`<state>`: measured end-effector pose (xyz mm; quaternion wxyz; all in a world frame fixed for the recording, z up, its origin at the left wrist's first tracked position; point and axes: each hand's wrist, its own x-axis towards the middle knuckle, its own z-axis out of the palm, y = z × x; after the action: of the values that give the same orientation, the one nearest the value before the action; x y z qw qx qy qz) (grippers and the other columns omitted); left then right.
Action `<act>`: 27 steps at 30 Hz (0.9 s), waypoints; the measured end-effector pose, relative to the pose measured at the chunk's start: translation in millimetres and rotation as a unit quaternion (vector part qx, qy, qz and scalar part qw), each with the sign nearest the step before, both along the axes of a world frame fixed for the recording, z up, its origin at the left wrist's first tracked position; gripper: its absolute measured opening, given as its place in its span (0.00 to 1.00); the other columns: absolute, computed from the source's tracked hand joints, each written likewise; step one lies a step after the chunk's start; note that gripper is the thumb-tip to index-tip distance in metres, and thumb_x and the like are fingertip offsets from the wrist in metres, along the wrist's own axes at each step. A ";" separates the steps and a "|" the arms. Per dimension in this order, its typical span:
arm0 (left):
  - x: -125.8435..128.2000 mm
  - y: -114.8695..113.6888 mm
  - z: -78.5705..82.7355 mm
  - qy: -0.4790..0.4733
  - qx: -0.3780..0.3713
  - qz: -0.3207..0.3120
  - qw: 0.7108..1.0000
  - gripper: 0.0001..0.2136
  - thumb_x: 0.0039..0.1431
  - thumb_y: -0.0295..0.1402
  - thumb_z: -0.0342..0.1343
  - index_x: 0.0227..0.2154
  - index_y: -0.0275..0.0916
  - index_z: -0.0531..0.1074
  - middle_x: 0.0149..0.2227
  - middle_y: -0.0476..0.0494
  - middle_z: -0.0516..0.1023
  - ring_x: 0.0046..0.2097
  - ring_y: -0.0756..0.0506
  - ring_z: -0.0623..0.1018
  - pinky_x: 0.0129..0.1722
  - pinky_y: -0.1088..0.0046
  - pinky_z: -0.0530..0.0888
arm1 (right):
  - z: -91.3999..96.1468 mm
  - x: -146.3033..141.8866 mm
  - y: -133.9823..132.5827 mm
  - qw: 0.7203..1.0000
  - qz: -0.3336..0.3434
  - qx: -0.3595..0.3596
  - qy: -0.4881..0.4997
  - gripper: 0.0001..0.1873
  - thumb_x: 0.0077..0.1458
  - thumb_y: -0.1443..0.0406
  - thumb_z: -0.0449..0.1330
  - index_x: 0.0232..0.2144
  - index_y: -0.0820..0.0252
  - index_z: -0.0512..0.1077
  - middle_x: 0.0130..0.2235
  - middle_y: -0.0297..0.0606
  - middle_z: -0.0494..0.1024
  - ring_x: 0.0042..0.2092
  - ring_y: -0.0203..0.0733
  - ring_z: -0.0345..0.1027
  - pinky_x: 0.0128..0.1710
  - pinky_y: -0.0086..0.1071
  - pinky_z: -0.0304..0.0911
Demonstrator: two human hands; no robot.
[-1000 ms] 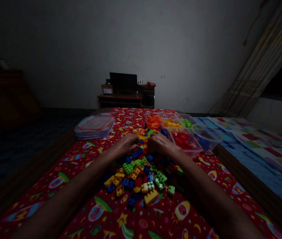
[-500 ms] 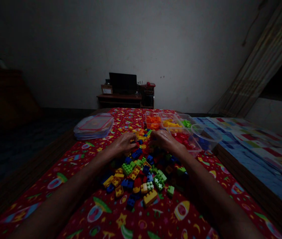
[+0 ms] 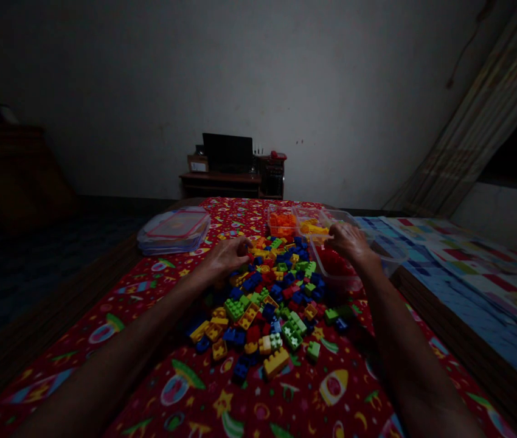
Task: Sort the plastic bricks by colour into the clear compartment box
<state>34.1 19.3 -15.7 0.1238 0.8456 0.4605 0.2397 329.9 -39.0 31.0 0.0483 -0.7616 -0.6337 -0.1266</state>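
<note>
A loose pile of plastic toy building bricks (image 3: 252,313) in blue, green, yellow, red and orange spreads over the red patterned cloth. My left hand (image 3: 229,255) is at the pile's far left edge, its thumb and fingers curled together; whatever they pinch is too small and dark to make out. Over the clear box (image 3: 347,282) of red bricks hangs my right hand (image 3: 352,243), its fingers bent down and drawn together. I cannot see what is between them. This hand partly covers the boxes behind it.
Clear boxes at the back right hold orange bricks (image 3: 282,224) and yellow bricks (image 3: 314,227). A clear tub (image 3: 395,261) stands at the right. Stacked clear lids (image 3: 174,231) lie at the back left. Beyond the table are a bed (image 3: 463,261) and a monitor (image 3: 227,152).
My right hand has moved right, from the far side of the pile to above the boxes, uncovering bricks. My left hand has stayed nearly in place, with its fingers curled closer together.
</note>
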 end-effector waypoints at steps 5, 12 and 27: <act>-1.2 2.6 -0.8 0.037 0.011 -0.028 0.999 0.15 0.47 0.30 0.50 0.39 0.39 0.75 0.34 0.48 0.81 0.33 0.47 0.78 0.33 0.75 0.73 | -7.3 -35.6 -2.2 0.983 0.173 0.030 0.052 0.13 0.60 0.67 0.50 0.41 0.63 0.73 0.39 0.47 0.75 0.39 0.43 0.66 0.38 0.33 0.56; -0.4 3.1 -1.7 0.069 0.019 -0.046 0.996 0.17 0.48 0.28 0.49 0.39 0.40 0.77 0.37 0.48 0.81 0.38 0.46 0.79 0.38 0.76 0.73 | -39.2 -96.5 10.4 0.908 0.416 -0.016 0.055 0.09 0.53 0.73 0.55 0.37 0.62 0.73 0.38 0.41 0.76 0.42 0.39 0.65 0.40 0.28 0.57; 2.0 2.8 -8.5 0.078 0.001 -0.093 0.993 0.14 0.50 0.30 0.48 0.36 0.42 0.77 0.35 0.49 0.82 0.37 0.47 0.79 0.37 0.77 0.72 | -54.6 -88.4 18.0 0.922 0.377 -0.016 0.084 0.07 0.52 0.69 0.57 0.31 0.64 0.76 0.28 0.40 0.74 0.31 0.35 0.62 0.29 0.27 0.50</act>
<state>36.1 22.2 -24.2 0.1081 0.9010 0.3881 0.1611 241.5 -21.0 -23.6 0.1330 -0.4753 -0.8694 -0.0241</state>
